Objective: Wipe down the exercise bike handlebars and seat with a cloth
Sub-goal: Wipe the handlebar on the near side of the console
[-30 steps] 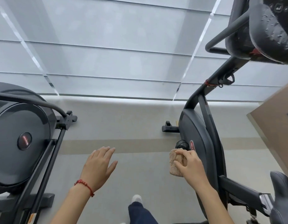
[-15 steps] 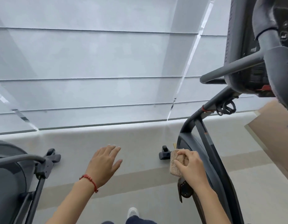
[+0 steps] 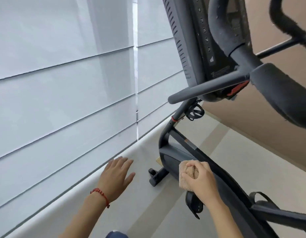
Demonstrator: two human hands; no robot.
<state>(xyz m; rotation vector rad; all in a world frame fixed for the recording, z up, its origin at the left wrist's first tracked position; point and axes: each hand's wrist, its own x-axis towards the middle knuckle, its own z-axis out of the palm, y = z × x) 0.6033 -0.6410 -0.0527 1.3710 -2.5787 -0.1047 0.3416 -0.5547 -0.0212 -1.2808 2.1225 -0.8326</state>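
Note:
A dark exercise bike fills the right side, its handlebars [image 3: 205,89] jutting out at upper right below the console [image 3: 200,42]. A worn padded grip [image 3: 282,98] curves down at the far right. My right hand [image 3: 203,182] is closed around a bunched tan cloth [image 3: 187,176], held low in front of the bike's frame [image 3: 221,170], well below the handlebars. My left hand [image 3: 117,176] hovers empty with fingers spread, a red cord on the wrist. The seat is out of view.
Pale window blinds [image 3: 62,83] cover the wall on the left, with a ledge running below them. A pedal with a strap [image 3: 194,206] hangs under my right hand. The bike's front foot [image 3: 157,176] rests on the grey floor. A brown wall stands at right.
The view has swung up and to the right, bringing the handlebars and console closer. The other machine on the left has left the view. Both hands keep the same pose.

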